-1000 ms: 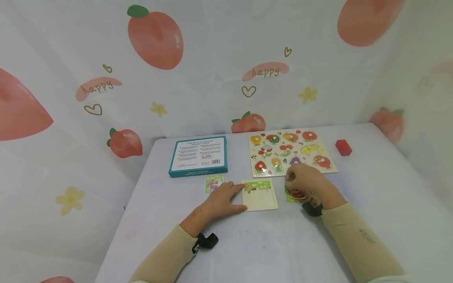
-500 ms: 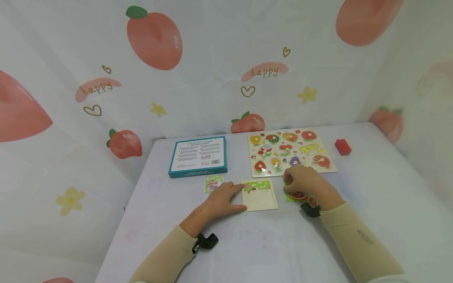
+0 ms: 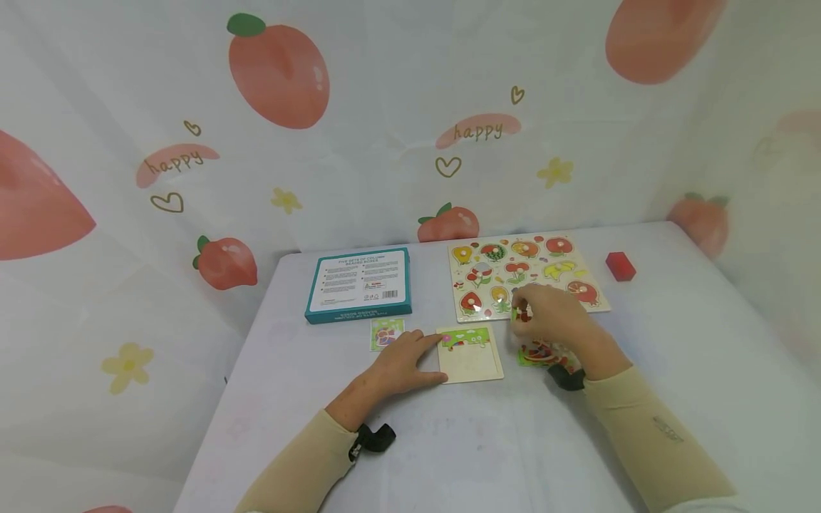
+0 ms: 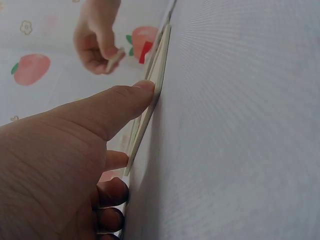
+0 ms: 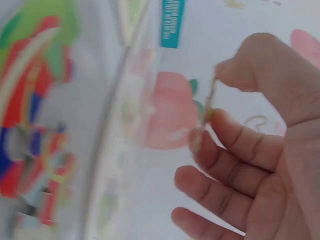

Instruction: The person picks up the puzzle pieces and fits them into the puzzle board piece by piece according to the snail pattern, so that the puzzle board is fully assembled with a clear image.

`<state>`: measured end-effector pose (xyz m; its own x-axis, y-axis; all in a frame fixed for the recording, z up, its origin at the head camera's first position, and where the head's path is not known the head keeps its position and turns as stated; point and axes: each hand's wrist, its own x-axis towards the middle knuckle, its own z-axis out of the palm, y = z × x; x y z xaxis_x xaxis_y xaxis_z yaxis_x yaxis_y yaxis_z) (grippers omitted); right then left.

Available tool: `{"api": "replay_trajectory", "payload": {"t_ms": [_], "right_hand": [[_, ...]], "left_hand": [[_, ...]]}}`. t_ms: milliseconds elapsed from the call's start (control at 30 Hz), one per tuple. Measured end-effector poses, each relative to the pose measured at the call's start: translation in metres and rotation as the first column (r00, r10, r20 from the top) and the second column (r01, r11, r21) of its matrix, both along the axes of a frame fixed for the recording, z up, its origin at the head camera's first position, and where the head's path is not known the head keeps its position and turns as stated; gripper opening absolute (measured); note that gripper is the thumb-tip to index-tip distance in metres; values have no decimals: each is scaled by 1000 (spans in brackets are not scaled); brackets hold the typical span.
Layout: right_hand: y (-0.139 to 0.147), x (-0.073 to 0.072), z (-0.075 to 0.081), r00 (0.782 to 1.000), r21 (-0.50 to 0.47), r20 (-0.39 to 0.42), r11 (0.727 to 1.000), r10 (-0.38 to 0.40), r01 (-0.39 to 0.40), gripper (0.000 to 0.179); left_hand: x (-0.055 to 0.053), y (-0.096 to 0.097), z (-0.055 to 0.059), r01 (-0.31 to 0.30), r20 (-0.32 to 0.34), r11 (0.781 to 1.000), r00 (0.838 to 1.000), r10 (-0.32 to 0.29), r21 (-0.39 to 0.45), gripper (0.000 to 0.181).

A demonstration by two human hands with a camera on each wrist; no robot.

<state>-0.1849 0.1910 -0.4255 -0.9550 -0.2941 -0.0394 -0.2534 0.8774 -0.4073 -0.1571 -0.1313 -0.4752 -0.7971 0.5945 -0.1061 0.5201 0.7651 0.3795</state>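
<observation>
My left hand [image 3: 405, 362] rests on the left side of a square wooden jigsaw board [image 3: 471, 367]. Its index finger touches the upper left and its thumb [image 4: 142, 90] presses the near edge. Green pieces fill the board's top strip; below that, bare wood shows. My right hand [image 3: 554, 317] pinches a thin jigsaw piece [image 5: 211, 97] between thumb and fingers, raised over a heap of colourful pieces [image 3: 539, 354]. That piece is seen nearly edge-on in the right wrist view, so most of its picture is hidden. The heap is partly covered by my right hand in the head view.
A small picture card [image 3: 387, 333] lies left of the board, in front of a teal-edged box [image 3: 359, 285]. Behind the right hand is a fruit peg puzzle [image 3: 487, 281]. At the far right sits a red block [image 3: 621, 266].
My right hand has lifted slightly from the heap with a piece pinched in it, uncovering more of the pieces below. The left hand and the board have stayed in place.
</observation>
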Motion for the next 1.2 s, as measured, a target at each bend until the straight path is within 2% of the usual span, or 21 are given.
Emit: {"api": "replay_trajectory", "payload": {"t_ms": [233,400,500,633,733,867,1067,1133,1200], "right_hand": [[3,14,28,993,-102,-116,995,-6,-6,35],[6,24,44,968,-112,-250,993,18,-48,29],[6,28,48,928,-133,-369,986,49,-104,26],[5,33,54,848,-163,-523,967,85,-198,27],[1,36,60,808,-194,-581,949,94,-249,29],[-6,40,67,777,-244,-623,921,92,-305,34],[-16,45,75,713,-284,-693,869,106,-406,41],[-20,48,75,708,-291,-698,860,110,-420,40],[-24,49,74,713,-293,-692,857,116,-424,35]], "left_hand": [[0,0,0,-3,-7,1000,1000,3,7,79],[-1,1,1,-5,-4,1000,1000,5,8,79],[-1,2,1,-5,-1,1000,1000,5,6,79],[-1,1,-1,-8,9,1000,1000,8,-7,80],[-1,0,-2,-11,14,1000,1000,11,-18,80],[0,-2,-2,-15,15,1000,1000,15,-14,80],[1,-1,0,-8,9,1000,1000,8,-2,79],[1,-1,0,-5,7,1000,1000,5,-3,78],[0,-1,-1,-3,6,1000,1000,3,-8,78]]}}
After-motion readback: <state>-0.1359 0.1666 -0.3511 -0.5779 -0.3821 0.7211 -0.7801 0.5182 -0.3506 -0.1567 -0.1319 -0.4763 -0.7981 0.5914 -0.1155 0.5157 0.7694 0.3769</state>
